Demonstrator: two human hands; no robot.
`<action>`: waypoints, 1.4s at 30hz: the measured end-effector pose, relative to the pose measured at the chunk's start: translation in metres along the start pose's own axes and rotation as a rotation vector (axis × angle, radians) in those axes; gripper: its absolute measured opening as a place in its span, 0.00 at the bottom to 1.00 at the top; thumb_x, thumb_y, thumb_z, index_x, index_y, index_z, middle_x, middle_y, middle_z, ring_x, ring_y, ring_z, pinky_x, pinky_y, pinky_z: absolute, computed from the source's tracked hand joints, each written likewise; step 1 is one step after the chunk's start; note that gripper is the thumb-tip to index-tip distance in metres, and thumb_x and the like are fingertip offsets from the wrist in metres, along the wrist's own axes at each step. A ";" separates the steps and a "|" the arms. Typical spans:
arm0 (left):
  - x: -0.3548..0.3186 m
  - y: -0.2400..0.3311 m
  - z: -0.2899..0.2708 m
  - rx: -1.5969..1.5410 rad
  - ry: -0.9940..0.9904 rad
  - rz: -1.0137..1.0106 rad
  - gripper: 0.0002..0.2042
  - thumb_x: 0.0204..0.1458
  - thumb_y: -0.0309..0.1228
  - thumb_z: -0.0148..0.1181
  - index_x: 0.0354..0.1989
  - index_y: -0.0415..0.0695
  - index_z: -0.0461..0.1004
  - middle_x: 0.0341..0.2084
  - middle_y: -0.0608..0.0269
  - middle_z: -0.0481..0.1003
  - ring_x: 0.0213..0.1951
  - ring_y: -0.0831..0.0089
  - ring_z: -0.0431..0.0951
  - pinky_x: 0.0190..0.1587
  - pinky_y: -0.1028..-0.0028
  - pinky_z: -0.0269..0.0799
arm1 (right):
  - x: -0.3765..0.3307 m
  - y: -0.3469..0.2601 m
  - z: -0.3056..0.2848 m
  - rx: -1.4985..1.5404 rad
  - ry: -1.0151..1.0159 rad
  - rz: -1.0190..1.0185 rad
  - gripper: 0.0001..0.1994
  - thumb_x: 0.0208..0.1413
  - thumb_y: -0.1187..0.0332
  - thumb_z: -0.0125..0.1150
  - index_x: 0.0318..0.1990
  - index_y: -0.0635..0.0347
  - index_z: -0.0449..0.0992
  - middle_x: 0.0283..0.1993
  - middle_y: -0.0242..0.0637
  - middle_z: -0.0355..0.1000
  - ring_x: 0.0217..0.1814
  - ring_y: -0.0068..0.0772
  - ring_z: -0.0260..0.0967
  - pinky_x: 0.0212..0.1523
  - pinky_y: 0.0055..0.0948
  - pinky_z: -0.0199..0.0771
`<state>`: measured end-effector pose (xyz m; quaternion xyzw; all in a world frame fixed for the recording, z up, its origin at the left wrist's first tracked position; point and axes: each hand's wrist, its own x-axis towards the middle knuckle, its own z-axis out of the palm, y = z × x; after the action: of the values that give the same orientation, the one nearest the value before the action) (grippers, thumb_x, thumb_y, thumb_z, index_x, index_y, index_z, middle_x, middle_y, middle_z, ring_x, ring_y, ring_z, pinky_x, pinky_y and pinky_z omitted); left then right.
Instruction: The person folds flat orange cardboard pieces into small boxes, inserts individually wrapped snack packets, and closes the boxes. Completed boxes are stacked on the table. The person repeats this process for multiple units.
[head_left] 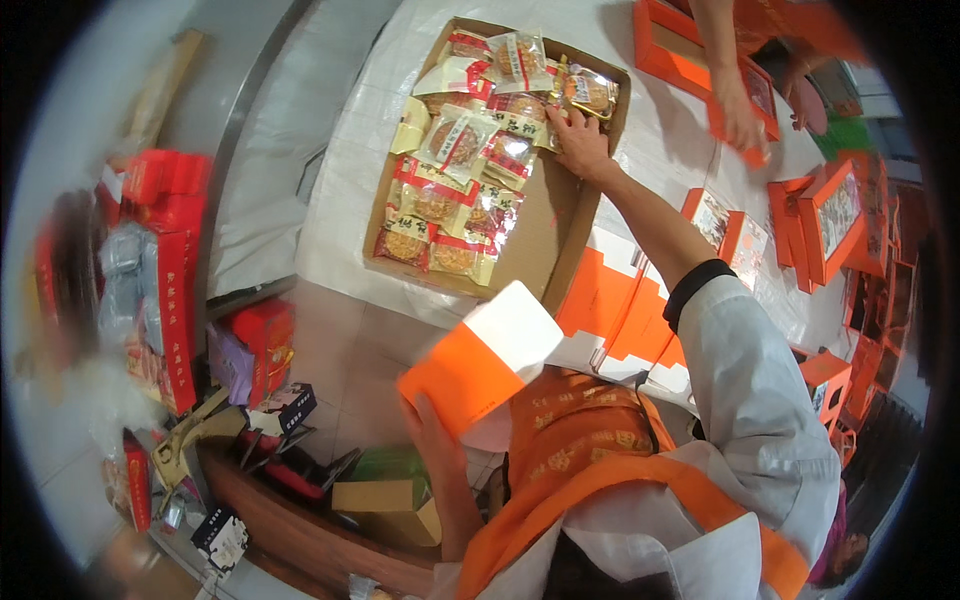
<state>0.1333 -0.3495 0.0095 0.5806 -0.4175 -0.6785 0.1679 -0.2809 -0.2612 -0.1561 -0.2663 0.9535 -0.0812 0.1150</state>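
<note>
Gripping an orange-and-white box (pixel 485 350) at its lower left corner, the left hand (pixel 437 430) has most of its fingers hidden behind the cardboard. From that hand the box rises toward 1 o'clock, tilted and held clear of the table (pixel 340 215), its white part pointing up and to the right.

Farther off, between 12 and 1 o'clock from the left hand, a shallow brown carton (pixel 545 235) lies on the table's white cover. The right hand (pixel 580 147) reaches into it at its right side, palm down, fingers stretched toward the wrapped cakes (pixel 455 145). Whether those fingers pinch a packet or merely rest against one, I cannot tell. Just past the fingertips, at 1 o'clock, is a clear packet (pixel 588 92) with a gold tray inside. Most of the cakes, in clear, red and cream wrappers, spread out toward 9 o'clock from the right hand; bare carton bottom shows at 7 o'clock. The held box is also at 7 o'clock from it, farther away.

Between 5 and 6 o'clock from the right hand, more orange-and-white boxes (pixel 600 290) lie side by side, next to the carton. At 3 o'clock, well apart, a co-worker's hand (pixel 740 125) is over an orange box (pixel 672 52). Between 3 and 4 o'clock stand orange boxes with picture panels (pixel 835 220).
</note>
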 end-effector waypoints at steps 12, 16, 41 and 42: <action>0.005 0.000 0.084 -0.035 -0.195 0.214 0.29 0.60 0.41 0.45 0.65 0.43 0.44 0.55 0.58 0.58 0.54 0.69 0.61 0.56 0.70 0.58 | -0.182 -0.040 -0.122 1.840 0.072 0.300 0.23 0.51 0.75 0.51 0.57 0.60 0.58 0.50 0.37 0.65 0.50 0.30 0.66 0.46 0.34 0.74; -0.019 -0.008 0.108 -0.042 -0.374 0.254 0.27 0.61 0.38 0.42 0.64 0.41 0.43 0.56 0.58 0.58 0.55 0.69 0.61 0.56 0.70 0.58 | -0.230 -0.050 -0.130 1.917 0.238 0.359 0.19 0.55 0.66 0.57 0.52 0.62 0.64 0.47 0.33 0.67 0.46 0.24 0.66 0.46 0.25 0.68; -0.173 -0.057 0.120 0.303 -1.250 0.140 0.28 0.54 0.23 0.47 0.63 0.32 0.47 0.60 0.48 0.55 0.61 0.66 0.57 0.61 0.71 0.53 | -0.452 0.052 -0.190 1.475 0.121 0.071 0.09 0.57 0.73 0.50 0.43 0.68 0.70 0.39 0.40 0.74 0.41 0.25 0.73 0.44 0.22 0.72; -0.172 -0.055 0.124 0.333 -1.264 0.160 0.27 0.54 0.23 0.48 0.62 0.32 0.47 0.60 0.48 0.55 0.61 0.66 0.57 0.61 0.71 0.53 | -0.454 0.051 -0.188 1.510 0.135 0.087 0.09 0.57 0.73 0.50 0.43 0.67 0.69 0.39 0.40 0.74 0.42 0.25 0.73 0.44 0.22 0.72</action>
<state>0.0789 -0.1487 0.0761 0.0556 -0.5769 -0.8006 -0.1520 0.0220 0.0389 0.0937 -0.0718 0.6536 -0.7234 0.2104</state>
